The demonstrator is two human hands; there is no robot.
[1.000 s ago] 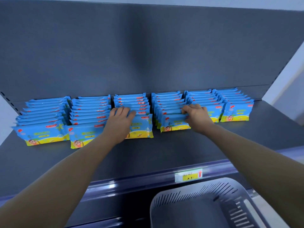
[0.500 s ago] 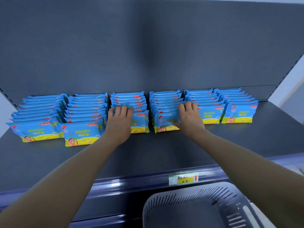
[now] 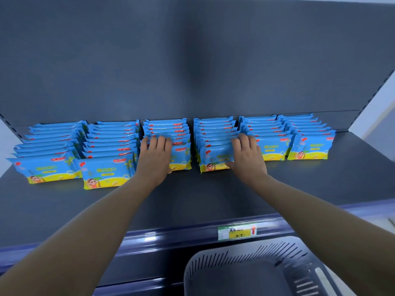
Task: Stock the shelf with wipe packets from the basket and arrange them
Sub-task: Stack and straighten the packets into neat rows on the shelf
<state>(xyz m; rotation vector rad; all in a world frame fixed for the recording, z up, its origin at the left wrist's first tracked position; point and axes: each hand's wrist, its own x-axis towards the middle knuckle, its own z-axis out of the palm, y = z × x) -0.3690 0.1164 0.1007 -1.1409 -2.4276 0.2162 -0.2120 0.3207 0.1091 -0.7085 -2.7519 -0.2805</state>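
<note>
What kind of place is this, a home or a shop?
Most likely a shop. A dark metal display shelf holds six neat rows of identical blue wipe packets, a price label sits on its front rail, and a grey basket stands below.

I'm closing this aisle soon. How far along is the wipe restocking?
Done: six rows of wipe packets stand on the shelf, and the visible part of the basket holds none.
In hand: the left hand presses the front packet of the third row, the right hand that of the fourth row.
Left: the two leftmost rows jut further forward than the rest and probably need pushing back.
</note>
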